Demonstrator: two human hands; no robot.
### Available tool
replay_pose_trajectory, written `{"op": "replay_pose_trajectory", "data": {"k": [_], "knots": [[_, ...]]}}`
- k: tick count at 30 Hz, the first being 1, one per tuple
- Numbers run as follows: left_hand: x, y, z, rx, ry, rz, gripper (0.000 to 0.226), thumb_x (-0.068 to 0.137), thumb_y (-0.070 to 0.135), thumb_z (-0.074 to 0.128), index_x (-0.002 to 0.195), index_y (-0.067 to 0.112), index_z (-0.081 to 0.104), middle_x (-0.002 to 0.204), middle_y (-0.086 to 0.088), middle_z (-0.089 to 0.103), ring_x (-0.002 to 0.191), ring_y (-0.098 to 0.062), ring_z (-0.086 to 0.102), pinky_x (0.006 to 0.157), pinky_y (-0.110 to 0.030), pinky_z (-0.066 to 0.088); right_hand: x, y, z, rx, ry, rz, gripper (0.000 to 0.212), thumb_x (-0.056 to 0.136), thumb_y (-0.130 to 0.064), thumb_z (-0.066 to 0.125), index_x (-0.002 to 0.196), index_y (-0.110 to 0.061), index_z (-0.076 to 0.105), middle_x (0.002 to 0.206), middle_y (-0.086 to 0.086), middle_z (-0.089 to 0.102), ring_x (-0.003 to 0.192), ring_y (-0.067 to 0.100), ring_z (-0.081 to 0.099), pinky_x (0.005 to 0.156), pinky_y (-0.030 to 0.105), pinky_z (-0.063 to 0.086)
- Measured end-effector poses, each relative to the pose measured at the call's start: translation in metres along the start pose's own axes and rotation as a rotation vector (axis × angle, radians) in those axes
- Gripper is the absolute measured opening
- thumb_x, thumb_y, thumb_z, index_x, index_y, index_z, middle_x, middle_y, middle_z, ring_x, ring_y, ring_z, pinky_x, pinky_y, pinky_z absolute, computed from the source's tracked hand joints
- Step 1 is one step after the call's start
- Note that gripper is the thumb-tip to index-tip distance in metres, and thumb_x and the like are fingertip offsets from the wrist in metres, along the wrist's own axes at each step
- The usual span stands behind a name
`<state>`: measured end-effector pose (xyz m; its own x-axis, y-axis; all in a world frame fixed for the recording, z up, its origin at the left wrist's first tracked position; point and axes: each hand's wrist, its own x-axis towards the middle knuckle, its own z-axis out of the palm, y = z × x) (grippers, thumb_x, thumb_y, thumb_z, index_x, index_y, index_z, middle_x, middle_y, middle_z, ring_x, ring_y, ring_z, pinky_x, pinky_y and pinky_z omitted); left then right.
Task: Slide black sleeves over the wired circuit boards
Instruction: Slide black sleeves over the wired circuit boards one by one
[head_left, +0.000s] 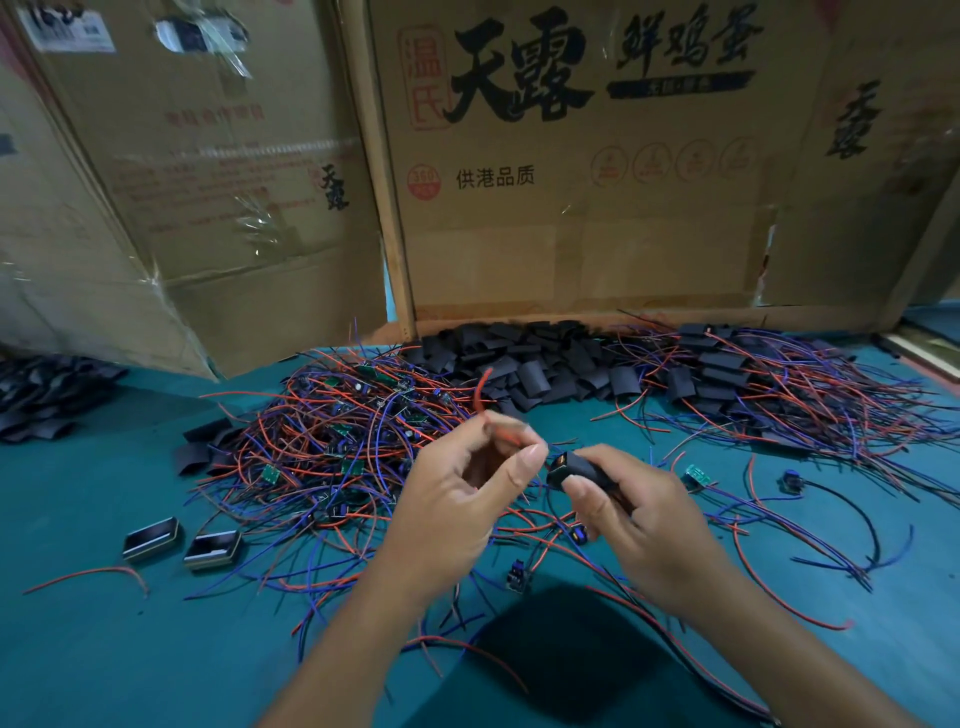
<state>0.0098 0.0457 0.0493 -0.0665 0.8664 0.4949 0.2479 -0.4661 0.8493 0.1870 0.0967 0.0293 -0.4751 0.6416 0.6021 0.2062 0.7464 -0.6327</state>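
My right hand (641, 525) pinches a black sleeve (576, 467), its open end facing left. My left hand (462, 488) pinches a red wire (480, 389) that curls up from its fingertips, right beside the sleeve's mouth. A tangled heap of red and blue wired circuit boards (343, 441) lies on the green table (93, 649) to the left. Loose black sleeves (524, 364) are piled at the back. A heap of sleeved boards (737, 374) spreads to the right.
Cardboard boxes (571, 182) stand along the back edge. Two small metal-rimmed cases (182, 540) sit at the front left. More black sleeves (47, 400) lie far left. A bare board (697, 475) and stray wires lie right of my hands.
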Motion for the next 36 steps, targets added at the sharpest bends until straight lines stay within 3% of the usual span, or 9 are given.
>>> {"op": "replay_pose_trajectory", "data": {"k": [5, 12, 16, 21, 25, 27, 29, 32, 36], "knots": [[-0.001, 0.001, 0.002, 0.006, 0.090, 0.030, 0.011, 0.087, 0.025, 0.071, 0.080, 0.016, 0.069, 0.068, -0.009, 0.065, 0.058, -0.010, 0.059, 0.060, -0.025, 0.050, -0.001, 0.000, 0.001, -0.077, 0.062, -0.079, 0.019, 0.092, -0.035, 0.053, 0.102, -0.023, 0.064, 0.087, -0.020, 0.060, 0.080, -0.002, 0.056, 0.071, 0.008, 0.039], [-0.002, -0.001, 0.004, 0.112, 0.135, 0.030, 0.017, 0.085, 0.039, 0.069, 0.083, 0.022, 0.068, 0.063, 0.004, 0.062, 0.059, -0.009, 0.056, 0.060, -0.030, 0.048, -0.005, 0.005, 0.004, -0.246, 0.182, -0.198, 0.028, 0.097, -0.034, 0.052, 0.109, -0.012, 0.066, 0.093, -0.018, 0.051, 0.083, -0.012, 0.044, 0.074, 0.010, 0.041], [-0.002, -0.004, 0.004, 0.134, 0.124, 0.026, 0.016, 0.088, 0.038, 0.068, 0.082, 0.023, 0.066, 0.061, 0.007, 0.059, 0.058, -0.006, 0.052, 0.058, -0.025, 0.045, -0.005, 0.005, 0.005, -0.307, 0.194, -0.240, 0.031, 0.097, -0.034, 0.052, 0.108, -0.009, 0.067, 0.095, -0.007, 0.062, 0.085, 0.005, 0.057, 0.077, 0.018, 0.046], [-0.001, -0.011, 0.005, 0.176, 0.128, 0.057, 0.026, 0.089, 0.049, 0.063, 0.083, 0.024, 0.066, 0.070, -0.003, 0.062, 0.062, -0.018, 0.056, 0.061, -0.034, 0.046, -0.004, 0.007, 0.002, -0.268, 0.173, -0.185, 0.020, 0.093, -0.030, 0.058, 0.100, -0.013, 0.067, 0.090, -0.018, 0.054, 0.080, -0.008, 0.047, 0.075, 0.008, 0.038], [-0.004, -0.032, 0.000, 0.435, 0.108, 0.053, 0.031, 0.095, 0.050, 0.054, 0.085, 0.023, 0.062, 0.073, 0.008, 0.057, 0.063, -0.010, 0.052, 0.061, -0.027, 0.043, 0.014, 0.019, -0.020, -0.307, 0.170, -0.061, 0.014, 0.089, -0.028, 0.065, 0.095, -0.015, 0.069, 0.087, -0.007, 0.067, 0.077, 0.009, 0.059, 0.072, 0.018, 0.044], [-0.005, -0.045, -0.005, 0.646, 0.087, 0.057, 0.029, 0.098, 0.048, 0.051, 0.083, 0.025, 0.059, 0.064, 0.012, 0.050, 0.059, -0.004, 0.047, 0.054, -0.017, 0.032, 0.034, 0.030, -0.044, -0.424, 0.155, -0.040, 0.009, 0.090, -0.025, 0.068, 0.093, -0.017, 0.069, 0.082, -0.006, 0.066, 0.071, 0.015, 0.059, 0.065, 0.030, 0.047], [-0.004, -0.054, -0.009, 0.789, 0.082, 0.078, 0.031, 0.099, 0.048, 0.046, 0.080, 0.026, 0.058, 0.057, 0.012, 0.045, 0.055, -0.003, 0.046, 0.050, -0.015, 0.028, 0.062, 0.043, -0.073, -0.592, 0.089, -0.043, 0.007, 0.089, -0.026, 0.068, 0.090, -0.019, 0.067, 0.077, -0.007, 0.063, 0.067, 0.018, 0.058, 0.058, 0.031, 0.045], [0.000, -0.064, -0.014, 0.935, 0.097, 0.131, 0.035, 0.102, 0.041, 0.046, 0.075, 0.022, 0.056, 0.053, 0.012, 0.042, 0.047, -0.009, 0.045, 0.044, -0.026, 0.033, 0.106, 0.076, -0.117, -0.902, 0.004, 0.013, 0.017, 0.089, -0.035, 0.064, 0.094, -0.019, 0.068, 0.085, 0.003, 0.069, 0.075, 0.026, 0.064, 0.061, 0.033, 0.047], [0.005, -0.071, -0.025, 1.036, 0.148, 0.144, 0.039, 0.100, 0.038, 0.044, 0.068, 0.018, 0.054, 0.049, 0.006, 0.044, 0.041, -0.014, 0.041, 0.039, -0.031, 0.032, 0.144, 0.118, -0.168, -1.133, 0.121, 0.078, 0.022, 0.092, -0.037, 0.060, 0.097, -0.016, 0.066, 0.090, 0.008, 0.068, 0.080, 0.029, 0.066, 0.064, 0.036, 0.050]]}}
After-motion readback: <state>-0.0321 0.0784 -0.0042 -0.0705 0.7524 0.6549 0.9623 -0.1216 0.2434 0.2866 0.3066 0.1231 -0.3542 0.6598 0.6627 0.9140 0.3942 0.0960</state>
